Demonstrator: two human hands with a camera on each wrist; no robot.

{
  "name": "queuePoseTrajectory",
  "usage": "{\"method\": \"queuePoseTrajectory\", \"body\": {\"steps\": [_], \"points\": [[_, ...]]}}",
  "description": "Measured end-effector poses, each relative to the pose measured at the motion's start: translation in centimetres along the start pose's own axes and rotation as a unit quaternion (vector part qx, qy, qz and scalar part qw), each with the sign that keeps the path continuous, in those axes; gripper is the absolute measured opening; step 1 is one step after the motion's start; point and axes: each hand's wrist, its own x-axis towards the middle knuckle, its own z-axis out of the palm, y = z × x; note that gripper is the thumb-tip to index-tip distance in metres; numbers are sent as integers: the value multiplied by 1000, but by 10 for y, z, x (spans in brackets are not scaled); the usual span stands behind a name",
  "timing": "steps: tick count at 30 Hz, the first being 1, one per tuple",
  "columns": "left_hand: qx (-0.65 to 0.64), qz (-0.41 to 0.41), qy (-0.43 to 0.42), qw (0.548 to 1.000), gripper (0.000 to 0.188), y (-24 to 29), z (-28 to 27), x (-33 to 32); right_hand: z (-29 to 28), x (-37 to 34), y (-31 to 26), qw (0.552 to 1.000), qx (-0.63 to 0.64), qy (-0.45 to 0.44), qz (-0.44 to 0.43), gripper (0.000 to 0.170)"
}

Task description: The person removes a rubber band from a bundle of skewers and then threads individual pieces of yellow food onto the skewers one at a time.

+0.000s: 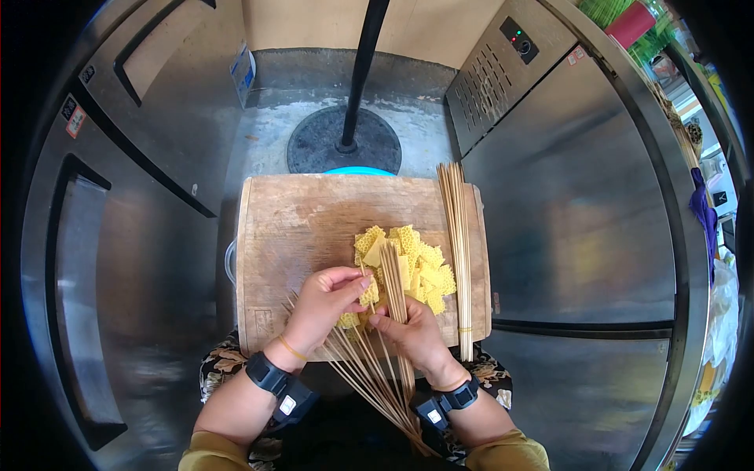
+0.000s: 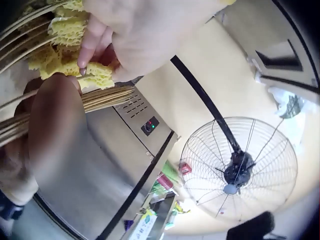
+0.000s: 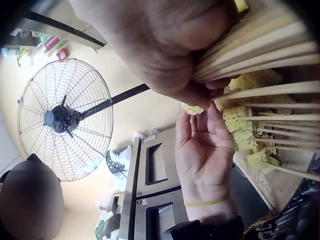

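Note:
My left hand (image 1: 320,304) pinches a piece of yellow honeycomb tripe (image 1: 369,292) between thumb and fingertips. A thin bamboo skewer (image 2: 86,77) runs into this piece. Close beside it, my right hand (image 1: 415,334) grips a bundle of bamboo skewers (image 1: 395,282), and its thumb and fingertip pinch the single skewer. Both hands are over the near part of a wooden cutting board (image 1: 290,228). Just beyond them lies a heap of loose yellow tripe pieces (image 1: 430,275). Under the left hand, several skewers with tripe on their tips (image 3: 245,125) fan out toward the person's lap.
A tied bundle of long skewers (image 1: 455,251) lies along the board's right side. Steel cabinets (image 1: 565,204) flank the board on both sides. Beyond its far edge stands a black pole on a round base (image 1: 314,145). A wire fan (image 2: 240,170) is mounted on the pole.

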Motion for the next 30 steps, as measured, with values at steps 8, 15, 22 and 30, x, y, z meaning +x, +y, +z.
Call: {"method": "queuePoseTrajectory", "body": {"steps": [8, 15, 22, 30], "points": [[338, 190, 68, 919, 20, -25, -3, 22, 0, -2, -2, 998, -23, 22, -53, 12], [423, 304, 92, 848, 41, -19, 9, 19, -13, -12, -11, 985, 146, -83, 47, 8], [532, 261, 60, 803, 43, -18, 11, 30, -15, -9, -4, 987, 142, -80, -4, 11], [569, 208, 44, 794, 37, -17, 13, 29, -15, -14, -9, 992, 108, -63, 14, 14]]}}
